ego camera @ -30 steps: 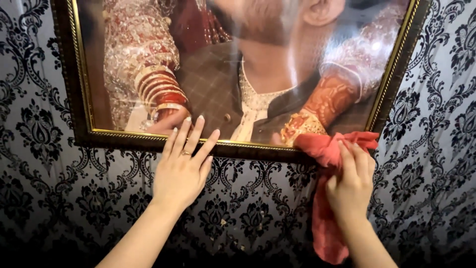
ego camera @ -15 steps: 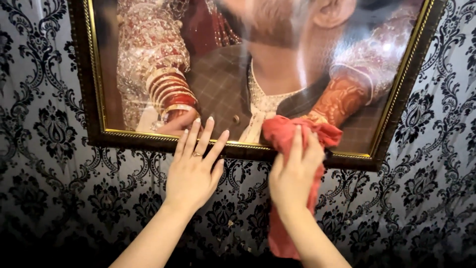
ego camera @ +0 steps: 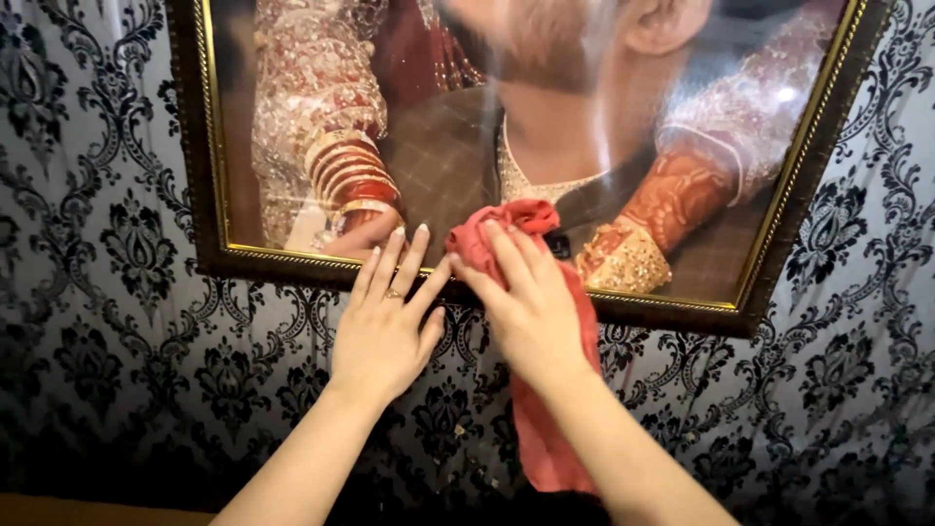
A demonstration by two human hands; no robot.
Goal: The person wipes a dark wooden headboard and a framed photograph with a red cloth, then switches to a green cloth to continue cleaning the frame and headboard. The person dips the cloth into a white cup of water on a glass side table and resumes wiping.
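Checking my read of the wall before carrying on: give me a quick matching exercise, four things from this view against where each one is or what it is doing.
Things:
1. left hand
2. right hand
3. red cloth
4. picture frame

States:
a. hangs on the patterned wallpaper
b. pressed under a hand, its tail hanging down
c. flat, fingers spread on the lower frame edge
d. presses the cloth against the picture

Pairs: 1-c, 2-d, 3-b, 4-a

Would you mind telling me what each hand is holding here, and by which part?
The right hand presses the red cloth by its upper end against the picture frame. The left hand holds nothing, resting flat on the frame's lower edge.
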